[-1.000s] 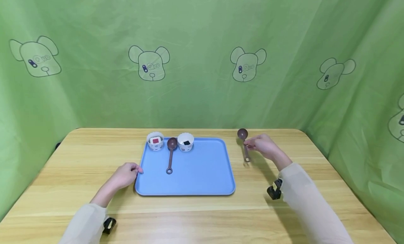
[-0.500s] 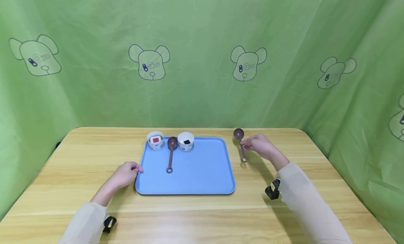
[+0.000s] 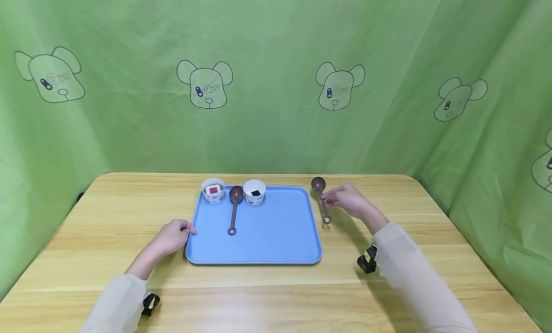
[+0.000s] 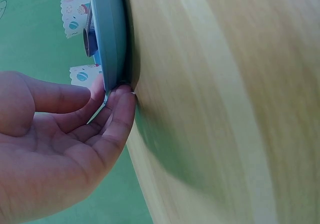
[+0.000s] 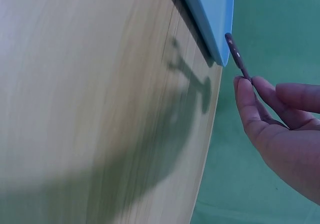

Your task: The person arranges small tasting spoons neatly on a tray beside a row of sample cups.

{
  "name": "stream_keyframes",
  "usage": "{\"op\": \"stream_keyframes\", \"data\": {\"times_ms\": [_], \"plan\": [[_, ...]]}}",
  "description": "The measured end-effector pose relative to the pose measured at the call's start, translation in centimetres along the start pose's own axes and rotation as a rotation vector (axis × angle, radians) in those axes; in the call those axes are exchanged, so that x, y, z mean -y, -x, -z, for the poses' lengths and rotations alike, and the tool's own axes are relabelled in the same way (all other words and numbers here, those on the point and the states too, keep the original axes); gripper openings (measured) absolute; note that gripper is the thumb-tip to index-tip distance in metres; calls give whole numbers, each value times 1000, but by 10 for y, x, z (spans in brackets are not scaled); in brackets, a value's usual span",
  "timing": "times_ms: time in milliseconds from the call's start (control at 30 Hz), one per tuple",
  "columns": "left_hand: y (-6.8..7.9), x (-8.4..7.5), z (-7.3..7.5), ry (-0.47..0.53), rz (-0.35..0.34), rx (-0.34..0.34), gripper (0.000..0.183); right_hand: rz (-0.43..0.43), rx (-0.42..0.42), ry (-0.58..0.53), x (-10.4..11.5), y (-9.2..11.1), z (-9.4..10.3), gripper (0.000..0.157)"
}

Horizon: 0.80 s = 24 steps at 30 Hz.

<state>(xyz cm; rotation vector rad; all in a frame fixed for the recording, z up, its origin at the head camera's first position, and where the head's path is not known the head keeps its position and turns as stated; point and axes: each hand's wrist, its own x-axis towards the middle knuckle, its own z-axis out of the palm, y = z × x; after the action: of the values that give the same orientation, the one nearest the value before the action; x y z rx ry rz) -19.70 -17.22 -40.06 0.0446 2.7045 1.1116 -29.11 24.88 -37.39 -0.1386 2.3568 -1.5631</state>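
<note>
My right hand (image 3: 347,199) pinches the handle of a brown spoon (image 3: 318,184), held above the table just off the tray's right edge. In the right wrist view, the spoon's handle (image 5: 233,51) sticks out from between the fingertips; its bowl is hidden there. My left hand (image 3: 171,237) grips the left rim of the blue tray (image 3: 276,242), and in the left wrist view its fingers are curled around the tray edge (image 4: 112,38). Another brown spoon (image 3: 234,213) lies on the tray between two patterned paper cups. The left cup (image 3: 213,198) holds a white-and-red piece, the right cup (image 3: 253,199) a black one.
A light wooden table (image 3: 241,299) carries everything. Green curtains (image 3: 276,141) printed with bear heads stand behind and at both sides. The hand and spoon cast a shadow (image 5: 187,73) on the tabletop.
My right hand has moved left with the spoon, closer to the tray's right edge. The left hand stays on the tray rim, and the tray, cups and other spoon keep their places.
</note>
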Motion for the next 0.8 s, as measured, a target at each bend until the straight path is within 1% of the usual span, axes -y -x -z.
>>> {"op": "stream_keyframes", "data": {"times_ms": [133,467,800], "plan": [[0,0,0,-7,-5,-4,23,9,16,7,2,0,-4,30],[0,0,0,-9,-10,-5,23,12,16,22,7,0,-12,29],[0,0,0,-9,-9,-2,23,11,25,-5,11,0,-17,29]]}}
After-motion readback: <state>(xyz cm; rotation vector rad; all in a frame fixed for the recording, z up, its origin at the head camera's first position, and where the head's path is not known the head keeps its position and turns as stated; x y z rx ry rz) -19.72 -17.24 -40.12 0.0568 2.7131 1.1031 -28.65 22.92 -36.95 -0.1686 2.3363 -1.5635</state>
